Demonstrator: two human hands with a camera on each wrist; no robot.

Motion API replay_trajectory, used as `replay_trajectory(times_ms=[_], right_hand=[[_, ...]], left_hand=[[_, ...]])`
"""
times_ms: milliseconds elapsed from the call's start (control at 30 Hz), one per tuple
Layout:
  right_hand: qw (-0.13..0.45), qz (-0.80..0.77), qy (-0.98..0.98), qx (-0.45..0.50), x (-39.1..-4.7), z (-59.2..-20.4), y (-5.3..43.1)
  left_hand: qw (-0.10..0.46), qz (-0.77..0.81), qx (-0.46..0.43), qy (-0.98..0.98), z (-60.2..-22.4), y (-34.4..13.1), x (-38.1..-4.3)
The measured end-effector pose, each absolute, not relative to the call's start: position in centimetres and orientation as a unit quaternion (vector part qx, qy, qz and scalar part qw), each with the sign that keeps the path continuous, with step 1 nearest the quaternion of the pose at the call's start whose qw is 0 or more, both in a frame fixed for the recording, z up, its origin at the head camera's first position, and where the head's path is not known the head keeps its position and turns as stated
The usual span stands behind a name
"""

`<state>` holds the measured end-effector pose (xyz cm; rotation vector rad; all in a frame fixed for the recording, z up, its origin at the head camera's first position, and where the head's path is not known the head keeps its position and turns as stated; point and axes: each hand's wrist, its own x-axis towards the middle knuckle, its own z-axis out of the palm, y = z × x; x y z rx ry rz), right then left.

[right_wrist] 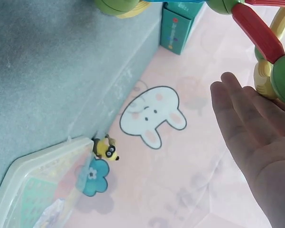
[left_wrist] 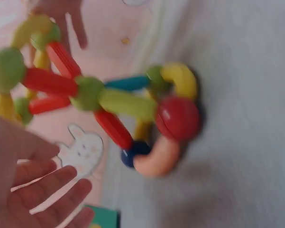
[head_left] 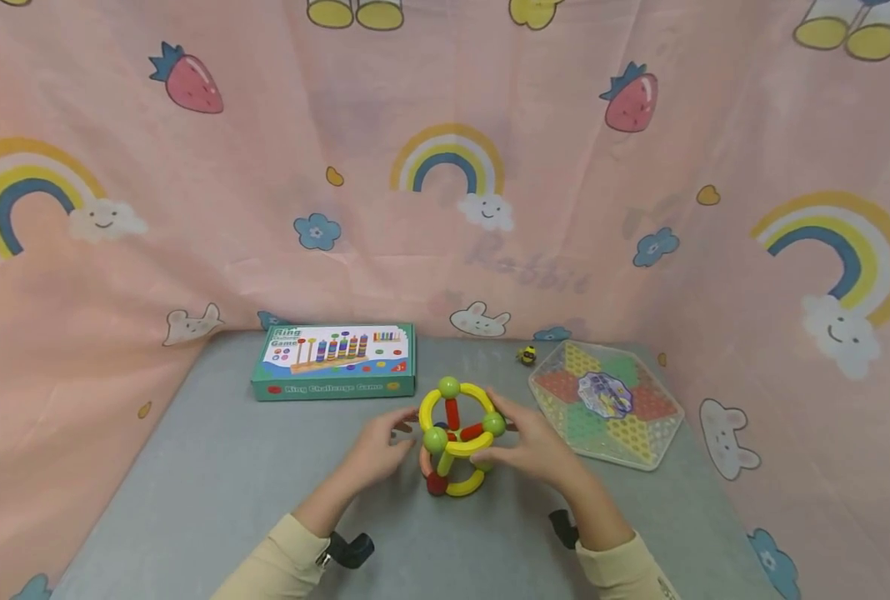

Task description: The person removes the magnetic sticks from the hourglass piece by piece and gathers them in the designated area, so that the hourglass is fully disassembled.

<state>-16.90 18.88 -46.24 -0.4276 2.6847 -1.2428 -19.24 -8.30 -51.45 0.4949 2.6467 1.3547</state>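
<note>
A ball-and-rod building toy structure [head_left: 469, 448] stands on the grey table between the two hands. Its upper ring has yellow curved rods and green balls; red straight rods run inward to a green centre ball [left_wrist: 87, 93]. Below, a red ball [left_wrist: 178, 118], a dark blue ball [left_wrist: 135, 153] and an orange curved rod [left_wrist: 157, 156] form part of the lower ring. The left hand [head_left: 377, 446] is beside the structure with fingers spread, apart from it in the left wrist view. On the other side, the right hand [head_left: 538, 442] has extended fingers at the upper ring; contact is unclear.
A green Ring Challenge Game box [head_left: 334, 388] lies at the back left. Toward the right is a hexagonal Chinese checkers board [head_left: 583, 421] in clear plastic, with a small yellow-and-black figure [head_left: 527, 356] near its corner. A pink patterned cloth [head_left: 445, 267] hangs behind the table.
</note>
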Motion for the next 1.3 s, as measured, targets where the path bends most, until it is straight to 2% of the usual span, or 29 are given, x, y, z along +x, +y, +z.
replay_trajectory(times_ms=[233, 367, 467, 700, 1067, 1167, 1300], right_hand=[[0.075, -0.411, 0.896, -0.146, -16.8, -46.0, 18.9], [0.07, -0.412, 0.895, -0.158, -16.8, -45.9, 18.9], [0.069, -0.413, 0.893, -0.166, -16.7, -45.8, 18.8], [0.067, -0.412, 0.894, -0.163, -16.6, -46.0, 18.7], [0.066, -0.417, 0.894, -0.149, -16.5, -46.4, 18.9], [0.067, -0.421, 0.892, -0.148, -16.6, -46.5, 18.9], [0.067, -0.42, 0.893, -0.148, -16.7, -46.6, 19.0]], left_hand=[[0.089, 0.568, 0.065, 0.815, -48.4, -7.0, -20.6], [0.126, 0.549, 0.062, 0.824, -47.1, -6.4, -21.5], [0.131, 0.518, 0.075, 0.842, -46.7, -6.0, -22.1], [0.11, 0.495, 0.1, 0.856, -46.6, -5.3, -22.7], [0.052, 0.524, 0.089, 0.845, -46.7, -4.7, -22.6], [0.083, 0.546, 0.088, 0.829, -45.9, -5.1, -22.4], [0.167, 0.572, 0.09, 0.798, -44.9, -5.8, -21.9]])
